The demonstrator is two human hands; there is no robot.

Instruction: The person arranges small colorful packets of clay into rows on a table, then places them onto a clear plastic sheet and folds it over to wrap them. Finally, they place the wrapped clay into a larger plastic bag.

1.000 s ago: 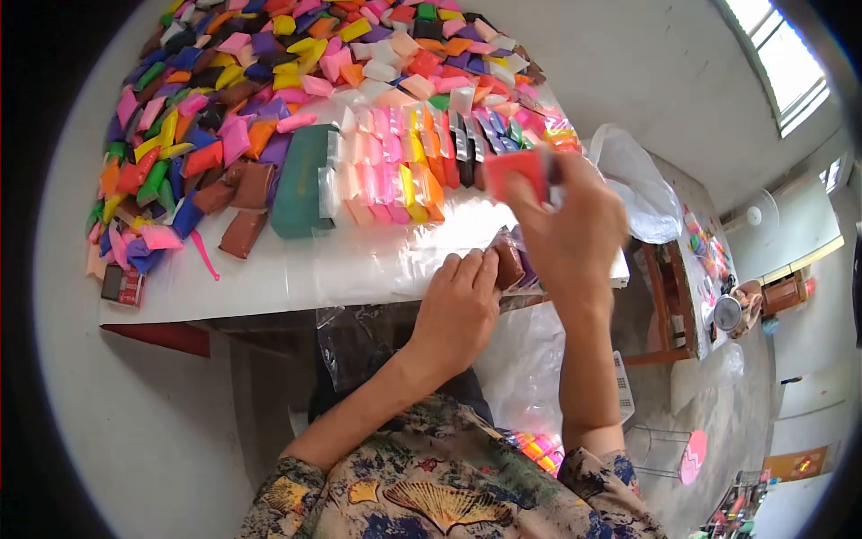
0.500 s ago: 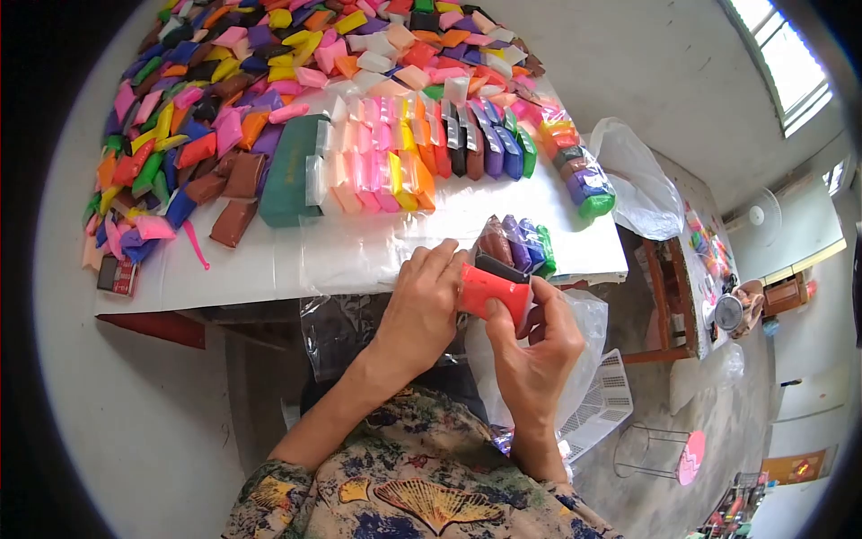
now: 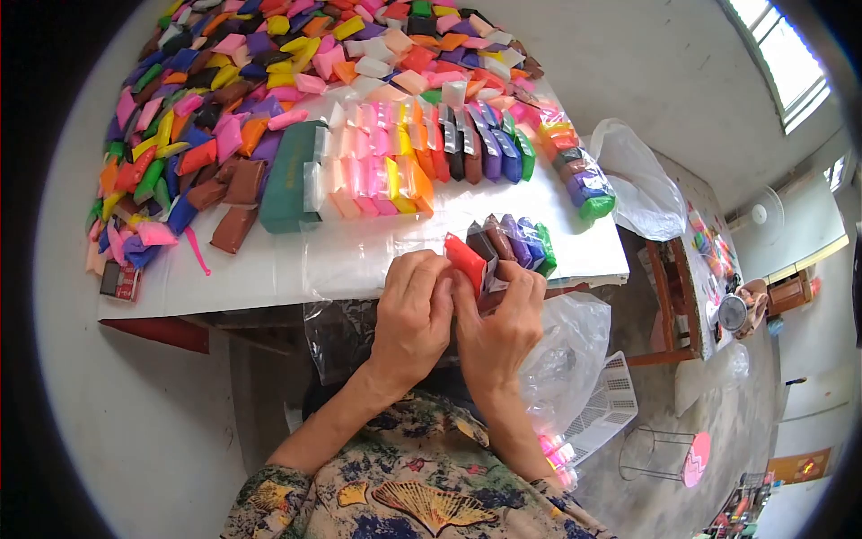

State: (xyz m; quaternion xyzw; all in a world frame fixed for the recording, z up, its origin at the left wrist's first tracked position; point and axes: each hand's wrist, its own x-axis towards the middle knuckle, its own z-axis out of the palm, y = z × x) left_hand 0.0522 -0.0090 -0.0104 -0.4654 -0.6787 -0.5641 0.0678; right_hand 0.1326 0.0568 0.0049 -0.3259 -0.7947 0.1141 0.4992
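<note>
A red packet of soft, clay-like material stands upright at the table's front edge. Its thumb pressed to the lower part, my right hand grips this packet, fingers curled at the far side. My left hand is closed beside it, fingertips against the packet's left; what they pinch, seemingly the clear plastic bag, is partly hidden. Behind the red one, a black packet, brown packet, purple packet, blue packet and green packet stand in a row.
Rows of sorted packets lean against a green box on the white table. A heap of mixed packets covers the back left. A filled bag lies right; a white basket sits below.
The red packet has turned from lying flat to standing in front of the black one. My right hand has moved left and down, closer to my left hand.
</note>
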